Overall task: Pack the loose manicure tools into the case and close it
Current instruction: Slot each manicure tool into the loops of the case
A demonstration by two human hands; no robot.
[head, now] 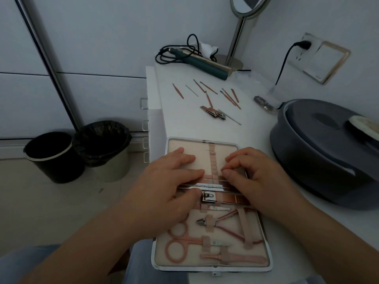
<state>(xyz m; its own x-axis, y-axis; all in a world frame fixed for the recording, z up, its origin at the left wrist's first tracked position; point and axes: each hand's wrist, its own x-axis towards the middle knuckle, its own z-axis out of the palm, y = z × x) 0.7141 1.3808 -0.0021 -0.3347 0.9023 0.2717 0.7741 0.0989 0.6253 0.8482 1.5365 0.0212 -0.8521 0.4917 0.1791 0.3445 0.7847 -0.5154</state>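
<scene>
Fingers (190,158) on one case (254,265), two hands

bins (55,156) (104,148) side by side on floor, one lined with black bag | mirror (244,9) on stand at table's far end | green curling iron (207,65) with coiled cord beside mirror base | grey round appliance (320,154) at right | plug (303,44) in wall socket | drawer unit (145,111) left of table

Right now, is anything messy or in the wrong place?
Yes. Thin manicure tools and a nail clipper lie scattered loose on the table, beyond the open case, whose upper half has empty loops.
</scene>
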